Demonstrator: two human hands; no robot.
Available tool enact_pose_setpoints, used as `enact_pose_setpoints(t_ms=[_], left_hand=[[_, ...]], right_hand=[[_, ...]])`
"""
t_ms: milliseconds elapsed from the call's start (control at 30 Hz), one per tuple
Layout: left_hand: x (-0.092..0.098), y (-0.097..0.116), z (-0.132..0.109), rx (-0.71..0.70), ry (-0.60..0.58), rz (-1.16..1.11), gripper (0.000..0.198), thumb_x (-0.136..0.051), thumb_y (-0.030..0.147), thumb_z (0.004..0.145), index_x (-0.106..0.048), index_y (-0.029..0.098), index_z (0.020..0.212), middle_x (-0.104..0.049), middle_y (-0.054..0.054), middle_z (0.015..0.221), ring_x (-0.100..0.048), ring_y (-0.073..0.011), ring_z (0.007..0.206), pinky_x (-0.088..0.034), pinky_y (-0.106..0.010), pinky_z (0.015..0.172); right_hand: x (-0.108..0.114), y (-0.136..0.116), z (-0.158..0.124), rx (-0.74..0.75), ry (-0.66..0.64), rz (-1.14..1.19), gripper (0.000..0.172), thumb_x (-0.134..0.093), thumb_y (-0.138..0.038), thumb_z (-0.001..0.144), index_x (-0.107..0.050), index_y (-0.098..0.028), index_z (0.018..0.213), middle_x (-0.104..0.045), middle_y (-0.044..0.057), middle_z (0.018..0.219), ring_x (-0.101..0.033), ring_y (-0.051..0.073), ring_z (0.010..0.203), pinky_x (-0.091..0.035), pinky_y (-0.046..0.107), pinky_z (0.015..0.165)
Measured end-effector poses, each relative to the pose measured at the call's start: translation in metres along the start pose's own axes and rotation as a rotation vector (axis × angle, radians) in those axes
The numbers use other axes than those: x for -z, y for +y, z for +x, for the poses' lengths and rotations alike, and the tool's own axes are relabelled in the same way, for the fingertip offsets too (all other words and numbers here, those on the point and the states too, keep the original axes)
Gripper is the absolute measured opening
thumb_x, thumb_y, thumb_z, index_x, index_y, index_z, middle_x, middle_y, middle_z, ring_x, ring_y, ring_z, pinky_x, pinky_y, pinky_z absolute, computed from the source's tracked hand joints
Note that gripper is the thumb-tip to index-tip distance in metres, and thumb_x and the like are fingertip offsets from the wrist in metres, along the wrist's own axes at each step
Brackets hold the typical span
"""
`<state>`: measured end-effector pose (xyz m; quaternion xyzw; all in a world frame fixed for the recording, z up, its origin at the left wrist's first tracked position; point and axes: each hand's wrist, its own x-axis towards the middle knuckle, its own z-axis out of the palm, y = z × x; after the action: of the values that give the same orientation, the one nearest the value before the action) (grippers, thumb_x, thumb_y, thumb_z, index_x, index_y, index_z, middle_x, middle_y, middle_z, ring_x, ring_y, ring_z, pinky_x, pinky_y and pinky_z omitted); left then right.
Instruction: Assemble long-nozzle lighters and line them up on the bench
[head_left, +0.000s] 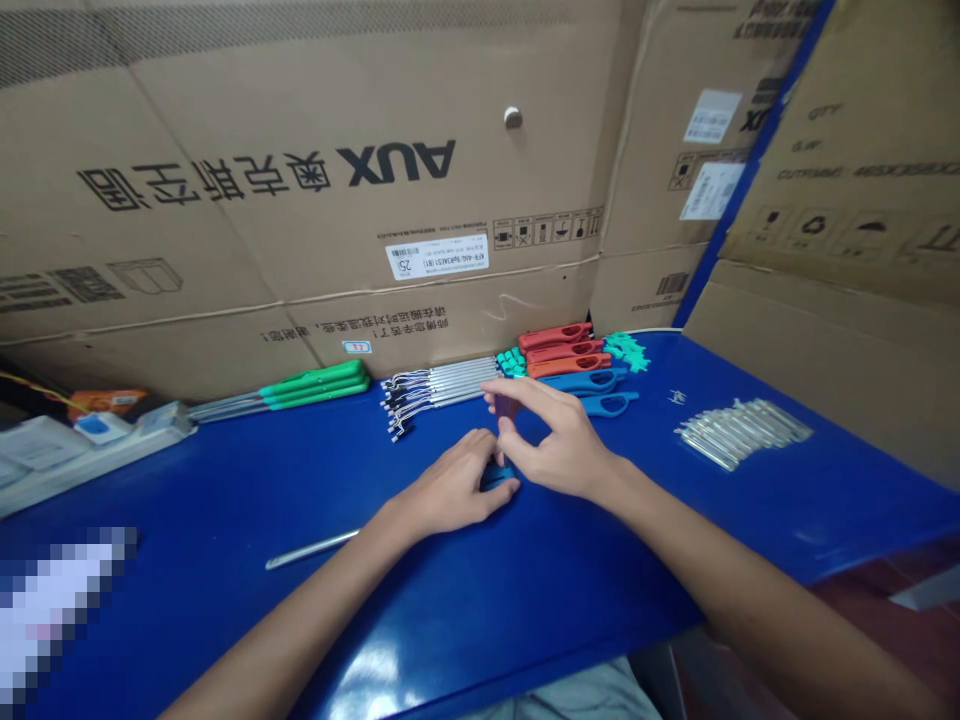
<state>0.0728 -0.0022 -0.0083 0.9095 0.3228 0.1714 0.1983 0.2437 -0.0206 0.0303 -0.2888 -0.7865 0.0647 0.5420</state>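
Note:
My left hand (450, 490) is curled on the blue table top around a small blue plastic part (496, 476), which is mostly hidden by the fingers. Just above it, my right hand (559, 435) pinches a small dark purple part (507, 406) between thumb and fingertips. The two hands nearly meet. Behind them lie a row of metal rods with wire ends (435, 392), several red handles (562, 348) and two blue scissor-like handles (600, 392). A loose metal rod (311, 549) lies to the left of my left forearm.
Green-handled metal tools (315, 386) and teal pieces (626, 350) lie along the back of the blue table (585, 570). A bundle of clear tubes (742, 433) is at right. Cardboard boxes (300, 250) stand behind the table. A power strip (135, 432) is at left.

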Motion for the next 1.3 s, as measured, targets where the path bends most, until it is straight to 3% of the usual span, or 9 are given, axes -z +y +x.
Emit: enact_pose_setpoints(t_ms=[133,333,467,600,867,1133,1300], left_hand=[[0.000,0.000,0.000,0.000,-0.003,-0.004,0.023,-0.056,0.034,0.086,-0.053,0.016,0.101,-0.060,-0.011,0.104,-0.058,-0.0262,0.092,-0.050,-0.043,0.083],[0.000,0.000,-0.001,-0.019,0.014,0.002,0.021,-0.049,0.033,0.092,-0.053,0.017,0.106,-0.061,-0.010,0.105,-0.058,-0.0256,0.099,-0.048,-0.043,0.090],[-0.001,-0.001,-0.001,-0.034,0.023,0.004,0.018,-0.044,0.029,0.093,-0.053,0.016,0.102,-0.061,-0.011,0.105,-0.058,-0.0252,0.096,-0.048,-0.043,0.088],[0.000,0.000,-0.001,-0.046,0.019,0.006,0.014,-0.044,0.026,0.093,-0.053,0.018,0.100,-0.062,-0.009,0.100,-0.058,-0.0235,0.094,-0.049,-0.041,0.087],[0.002,0.003,0.000,-0.050,-0.001,0.107,0.017,-0.035,0.025,0.098,-0.049,0.019,0.091,-0.059,-0.005,0.091,-0.057,-0.0185,0.086,-0.049,-0.034,0.083],[0.007,0.021,0.004,-0.049,-0.115,0.378,0.012,-0.042,0.017,0.090,-0.053,0.015,0.085,-0.059,-0.009,0.083,-0.056,-0.0223,0.077,-0.050,-0.038,0.077],[0.011,0.031,0.009,-0.088,-0.215,0.520,0.017,-0.044,0.016,0.091,-0.059,0.012,0.085,-0.064,-0.015,0.085,-0.061,-0.0290,0.082,-0.050,-0.046,0.079]], right_hand=[[-0.001,0.002,-0.001,-0.003,0.002,-0.049,0.026,-0.060,-0.015,0.085,-0.064,-0.020,0.110,-0.063,0.006,0.098,-0.062,0.016,0.084,-0.054,0.034,0.078],[-0.001,0.002,-0.002,-0.051,0.035,0.023,0.042,-0.052,-0.007,0.082,-0.057,-0.020,0.121,-0.067,0.005,0.097,-0.065,0.015,0.082,-0.056,0.032,0.077],[-0.001,0.000,-0.001,-0.008,0.009,-0.023,0.030,-0.056,-0.011,0.083,-0.063,-0.020,0.111,-0.066,0.006,0.096,-0.063,0.015,0.081,-0.055,0.033,0.077],[-0.002,0.002,-0.002,-0.009,0.000,-0.042,0.034,-0.056,-0.014,0.087,-0.060,-0.021,0.120,-0.066,0.005,0.094,-0.062,0.014,0.078,-0.055,0.033,0.077],[0.010,0.001,0.005,-0.013,0.301,-0.121,0.037,-0.054,-0.008,0.081,-0.062,-0.020,0.115,-0.065,0.004,0.088,-0.062,0.016,0.075,-0.055,0.033,0.070],[0.009,0.007,0.005,0.007,0.227,-0.230,0.033,-0.050,-0.009,0.080,-0.063,-0.020,0.108,-0.062,0.002,0.080,-0.056,0.014,0.067,-0.052,0.032,0.069],[0.009,0.009,0.005,0.000,0.223,-0.221,0.033,-0.050,-0.009,0.078,-0.063,-0.018,0.107,-0.061,0.002,0.080,-0.055,0.014,0.068,-0.050,0.031,0.068]])
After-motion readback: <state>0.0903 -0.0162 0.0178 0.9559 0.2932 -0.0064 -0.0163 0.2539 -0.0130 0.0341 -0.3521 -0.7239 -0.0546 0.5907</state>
